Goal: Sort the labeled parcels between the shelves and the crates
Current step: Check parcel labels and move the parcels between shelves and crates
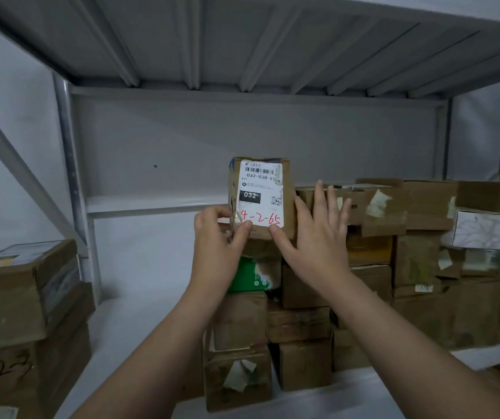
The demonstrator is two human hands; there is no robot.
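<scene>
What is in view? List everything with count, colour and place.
labelled parcel: one, brown with white label, upright atop the centre stack.
green package: one, green, just below that parcel.
cardboard boxes: many, brown, stacked centre to right.
patterned box: one, white, right side.
left boxes: a few, brown, stacked at left.
shelving: one, grey, around everything.
left hand: one, grips the parcel's lower left edge.
right hand: one, fingers spread, thumb touching the parcel's lower right.

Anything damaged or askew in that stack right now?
The brown cardboard parcel with the white label marked 4-2-65 has a torn label edge, and the green carton below it has its face ripped to white.
</scene>
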